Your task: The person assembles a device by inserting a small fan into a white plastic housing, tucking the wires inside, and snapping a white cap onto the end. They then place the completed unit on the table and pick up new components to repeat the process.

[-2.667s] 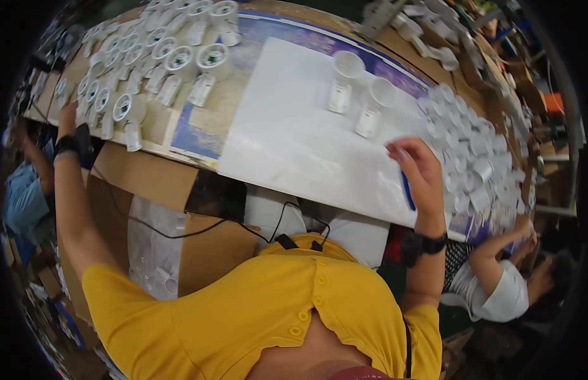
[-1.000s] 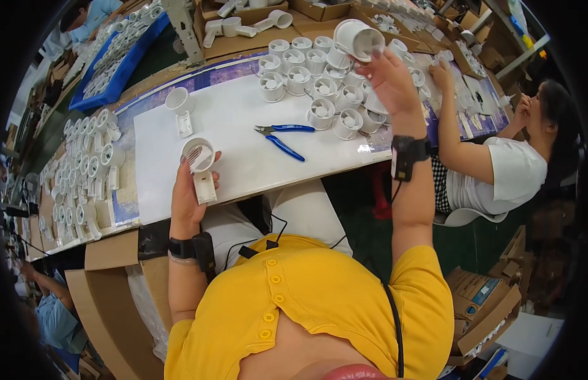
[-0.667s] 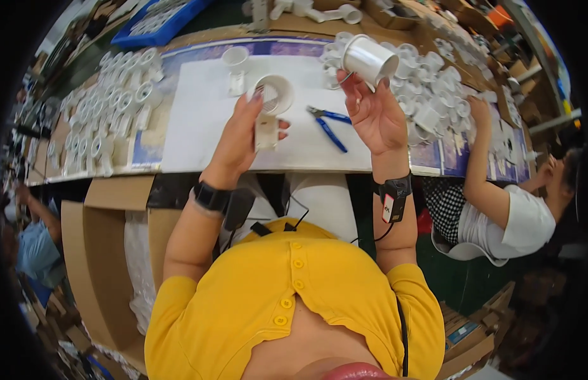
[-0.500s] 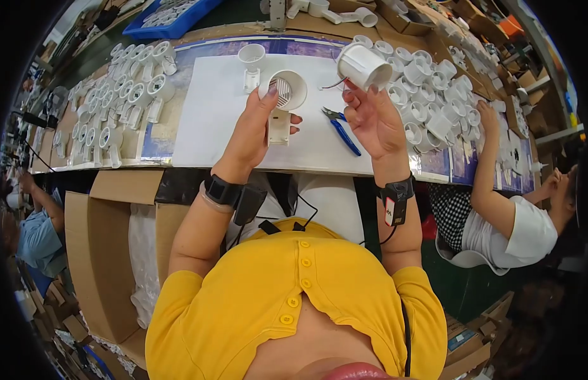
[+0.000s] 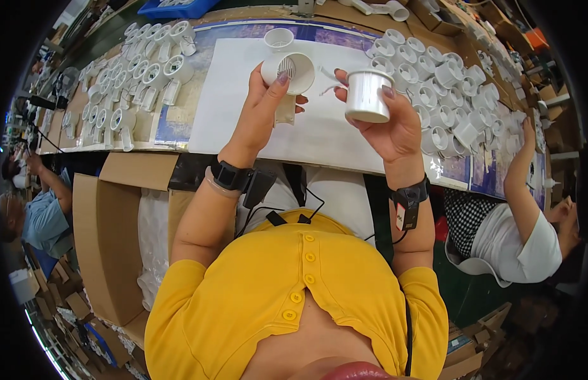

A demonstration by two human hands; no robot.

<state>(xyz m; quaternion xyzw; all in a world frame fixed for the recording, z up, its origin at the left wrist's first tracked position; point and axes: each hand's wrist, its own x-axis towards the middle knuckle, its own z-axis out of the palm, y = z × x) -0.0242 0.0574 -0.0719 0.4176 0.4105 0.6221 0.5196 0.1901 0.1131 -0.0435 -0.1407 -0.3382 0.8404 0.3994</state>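
Note:
My left hand (image 5: 257, 107) is closed around a white plastic housing (image 5: 305, 76). Its round open cup faces up and shows a slotted grille inside, and a flat handle hangs below. In my right hand (image 5: 395, 130) is a white cylindrical plastic cup (image 5: 368, 101), gripped by its sides with the rim upward. Thin wires (image 5: 328, 90) stick out to the left of this cup. The two parts are held apart above a white sheet (image 5: 224, 95). Another white cup-shaped part (image 5: 279, 38) stands on the sheet behind the left hand's housing.
Rows of white housings with handles (image 5: 142, 76) fill the table's left side. Many white cups (image 5: 433, 95) crowd the right side. A blue tray (image 5: 180, 7) is at the back. An open cardboard box (image 5: 104, 240) stands below left. Co-workers sit at left (image 5: 47, 209) and right (image 5: 515, 240).
My right hand has turned the cup from tilted sideways to nearly upright and lowered it slightly. The blue-handled cutters are now out of sight. The left hand still holds its housing.

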